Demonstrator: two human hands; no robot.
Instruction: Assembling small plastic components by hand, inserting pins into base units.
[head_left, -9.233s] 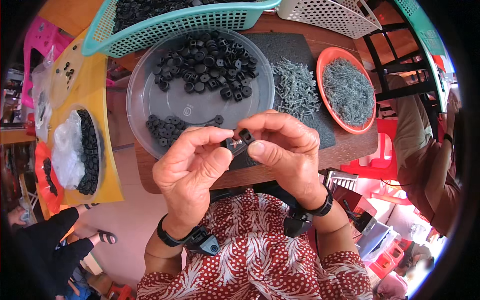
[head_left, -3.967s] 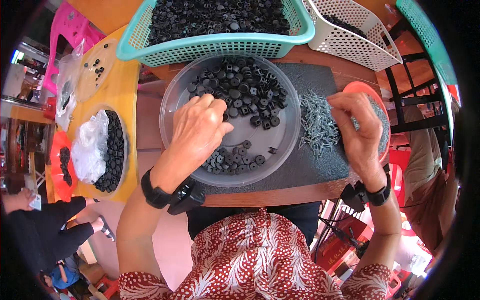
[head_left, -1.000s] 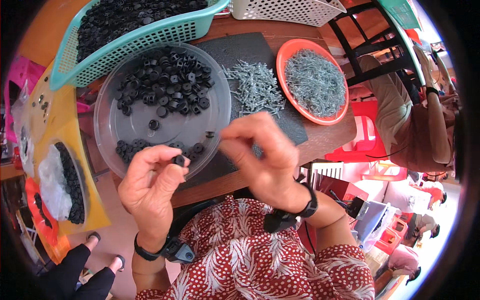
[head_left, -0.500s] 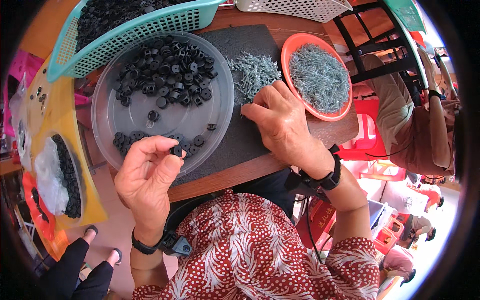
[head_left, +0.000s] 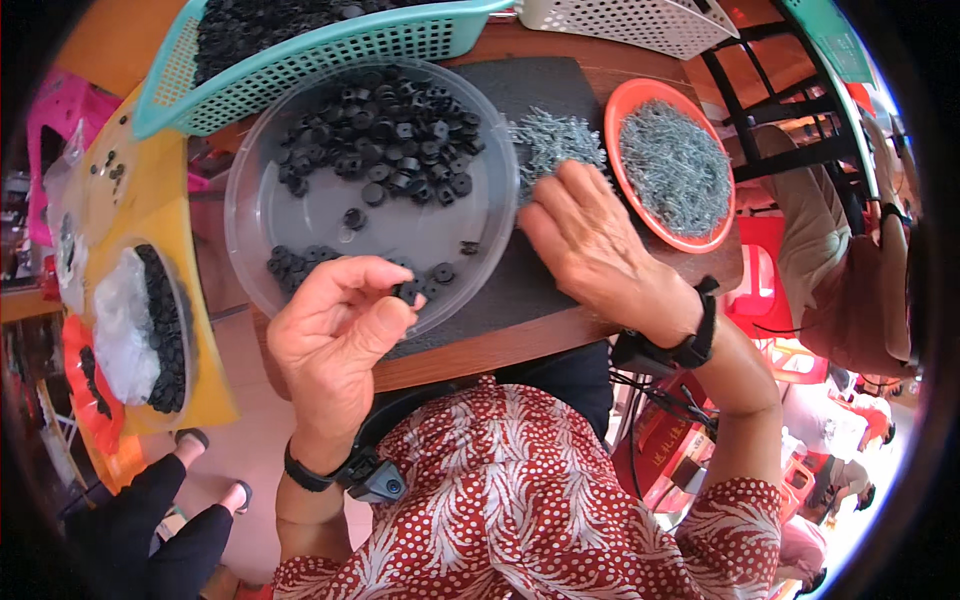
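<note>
Over the near rim of a clear round plastic tub (head_left: pixel 240 215), my left hand (head_left: pixel 335 330) pinches a small black round plastic part (head_left: pixel 407 292) between thumb and fingertips. A heap of similar black parts (head_left: pixel 395 140) fills the tub's far side, and a smaller group (head_left: pixel 300 262) lies along its near side. My right hand (head_left: pixel 585 230) rests at the near edge of a loose pile of small silvery screw-like pieces (head_left: pixel 553 140) on a dark mat (head_left: pixel 545 278). Its fingers are curled together, and their tips are hidden, along with anything between them.
An orange-red bowl (head_left: pixel 612 130) of similar metal pieces stands right of the pile. Behind the tub sits a teal basket (head_left: pixel 340 62) of black parts, with a white perforated basket (head_left: pixel 630 28) beside it. A yellow table (head_left: pixel 205 350) is at left; other people sit at right.
The whole view has shifted, so everything appears further right. My right hand has moved slightly away from me, toward the metal pile. My left hand still pinches the black part.
</note>
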